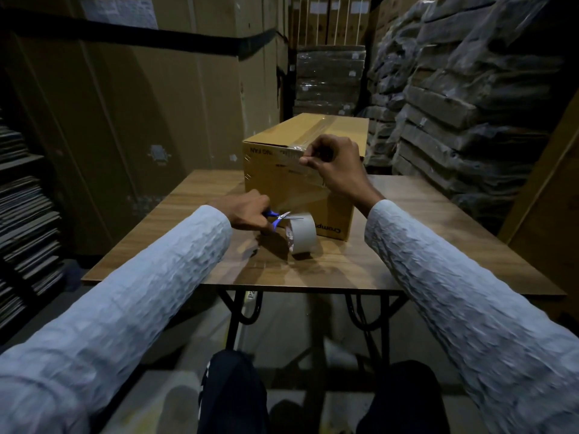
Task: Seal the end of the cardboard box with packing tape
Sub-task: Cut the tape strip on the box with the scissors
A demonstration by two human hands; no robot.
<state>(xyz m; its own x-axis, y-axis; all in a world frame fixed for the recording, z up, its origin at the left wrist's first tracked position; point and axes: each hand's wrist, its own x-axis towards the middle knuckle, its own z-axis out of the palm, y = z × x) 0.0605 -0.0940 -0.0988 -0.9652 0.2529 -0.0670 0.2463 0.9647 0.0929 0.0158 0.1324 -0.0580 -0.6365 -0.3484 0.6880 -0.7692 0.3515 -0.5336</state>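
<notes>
A brown cardboard box stands on the wooden table, its near end facing me. Clear tape runs along its top and down over the near end. My right hand pinches that tape against the upper part of the near end. A stretch of clear tape leads down to the tape roll, which stands on edge on the table in front of the box. My left hand grips blue-handled scissors, their blades at the tape just above the roll.
Tall cardboard cartons stand on the left and behind the table. Wrapped stacks of flat packs fill the right side and the back. Flat stock is piled at the far left. The table has black metal legs; my knees are under its near edge.
</notes>
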